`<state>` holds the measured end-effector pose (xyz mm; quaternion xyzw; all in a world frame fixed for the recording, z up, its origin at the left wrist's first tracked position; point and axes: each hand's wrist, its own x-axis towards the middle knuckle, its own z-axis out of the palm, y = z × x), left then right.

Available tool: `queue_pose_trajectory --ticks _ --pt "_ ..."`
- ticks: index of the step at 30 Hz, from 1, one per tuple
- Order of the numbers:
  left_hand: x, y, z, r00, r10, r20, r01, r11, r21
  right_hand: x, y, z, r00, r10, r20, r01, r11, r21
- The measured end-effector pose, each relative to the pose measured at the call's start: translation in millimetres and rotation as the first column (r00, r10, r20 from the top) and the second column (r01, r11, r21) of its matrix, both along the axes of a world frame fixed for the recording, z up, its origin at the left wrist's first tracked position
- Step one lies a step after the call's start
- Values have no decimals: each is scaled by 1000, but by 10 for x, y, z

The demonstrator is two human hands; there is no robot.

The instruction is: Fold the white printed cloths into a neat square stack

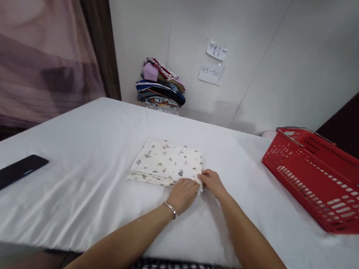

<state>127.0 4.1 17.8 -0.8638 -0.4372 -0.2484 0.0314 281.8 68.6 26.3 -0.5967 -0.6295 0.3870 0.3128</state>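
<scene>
**Squaring up a folded cloth (170, 159), it seems**

It lies centrally on the counter (94, 147). The right hand (214, 182) pinches its four-o'clock corner; the left hand (184, 195) rests on its five-o'clock edge, grip unclear. The next move calls for keeping layers aligned.

At the right edge of the table (80, 182), the view is cropping the red basket (344, 166). The left hand (183, 195) is hiding part of the folded cloth (168, 159).
</scene>
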Motion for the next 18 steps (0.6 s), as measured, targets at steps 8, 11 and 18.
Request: queue_pose_trajectory --ticks 8,11,18 --pt "73 19 -116 1000 -12 -14 13 1000 7 29 -158 112 913 -89 399 -65 932 356" --pt "76 14 -156 1000 -6 18 6 1000 -5 -123 -256 153 943 54 329 -209 863 460" --pt "-236 -120 -73 986 -164 -2 164 986 17 -265 -312 -118 847 288 448 -456 826 330"
